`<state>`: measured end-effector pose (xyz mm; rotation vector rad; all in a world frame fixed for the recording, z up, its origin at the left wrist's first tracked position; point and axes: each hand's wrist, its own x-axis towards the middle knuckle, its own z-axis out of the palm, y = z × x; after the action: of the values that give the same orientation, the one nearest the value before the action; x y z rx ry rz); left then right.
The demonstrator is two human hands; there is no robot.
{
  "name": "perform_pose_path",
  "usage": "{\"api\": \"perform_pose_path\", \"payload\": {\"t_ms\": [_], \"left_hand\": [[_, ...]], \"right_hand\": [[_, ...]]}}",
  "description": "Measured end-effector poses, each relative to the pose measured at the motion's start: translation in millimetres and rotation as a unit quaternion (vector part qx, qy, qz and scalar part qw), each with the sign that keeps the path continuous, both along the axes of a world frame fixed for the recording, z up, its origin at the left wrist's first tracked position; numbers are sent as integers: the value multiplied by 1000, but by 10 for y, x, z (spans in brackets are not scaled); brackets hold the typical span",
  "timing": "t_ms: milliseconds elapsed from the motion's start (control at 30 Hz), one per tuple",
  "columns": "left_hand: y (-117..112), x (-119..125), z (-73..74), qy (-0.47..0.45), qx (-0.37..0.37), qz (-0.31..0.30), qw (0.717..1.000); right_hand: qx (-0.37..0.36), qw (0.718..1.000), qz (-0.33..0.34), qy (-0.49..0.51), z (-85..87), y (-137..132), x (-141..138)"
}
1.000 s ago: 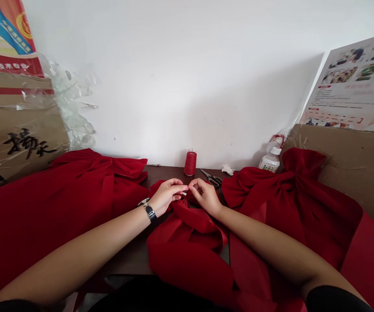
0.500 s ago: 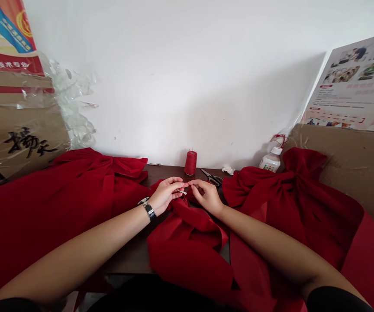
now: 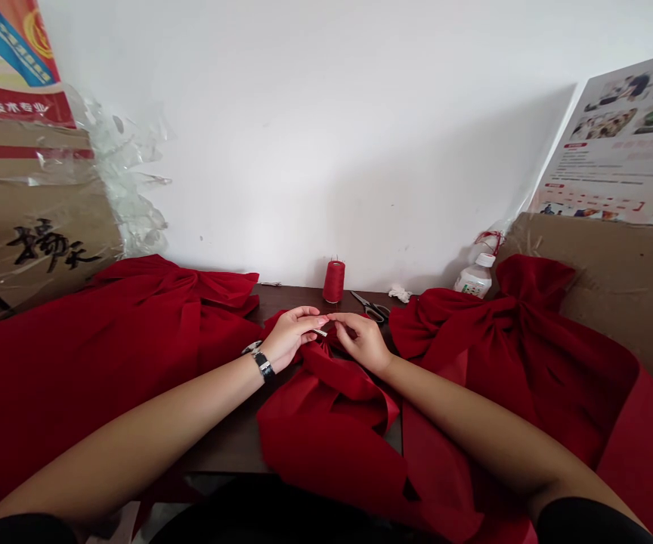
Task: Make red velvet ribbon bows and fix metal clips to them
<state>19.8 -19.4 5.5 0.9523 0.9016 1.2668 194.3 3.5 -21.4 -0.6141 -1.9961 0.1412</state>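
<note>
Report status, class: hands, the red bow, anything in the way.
Left hand and right hand at the red fabric bow. Small metal piece between them. Scissors, red thread spool beyond, apart from hands.

left-wrist watch [image 3: 263, 366]: black strap, silver clasp | sleeves [image 3: 587, 523]: black, short

My bow [image 3: 326, 431] is deep red, like the bows [image 3: 77, 363] either side and the thread cone [image 3: 333, 281]; the counter [image 3: 289, 302] is dark brown, my watch [image 3: 263, 366] black
</note>
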Motion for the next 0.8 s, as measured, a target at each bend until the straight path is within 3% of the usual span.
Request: {"api": "perform_pose_path", "payload": {"t_ms": [800], "left_hand": [[34,1,-12,-18,0,34,999]], "right_hand": [[14,998,-11,-66,3,-19,4]]}}
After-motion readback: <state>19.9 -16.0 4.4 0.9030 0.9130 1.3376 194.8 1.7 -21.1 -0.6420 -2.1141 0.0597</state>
